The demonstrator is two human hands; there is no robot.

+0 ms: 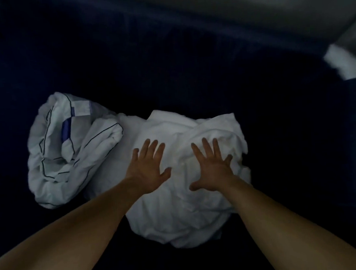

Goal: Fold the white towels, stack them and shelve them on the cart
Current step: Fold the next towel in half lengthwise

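A white towel (178,215) lay in a crumpled heap in the middle of a dark blue surface (277,128). It was not folded yet. The left hand (148,168) and the right hand (212,168) both lay flat on top of the towel, side by side. Their fingers were straight and spread wide, and neither hand gripped anything. The hands were probably flat like that to press the lumps down and smooth the towel, so it could be folded neatly.

On the left, touching the towel's edge, sat a bunched-up cloth (68,151). It was white with thin dark lines and blue patches. It may have been left there to wait its turn. A blurry white thing (345,64) showed well apart at the right edge, and I could not tell what it was. No cart and no stack were in view.
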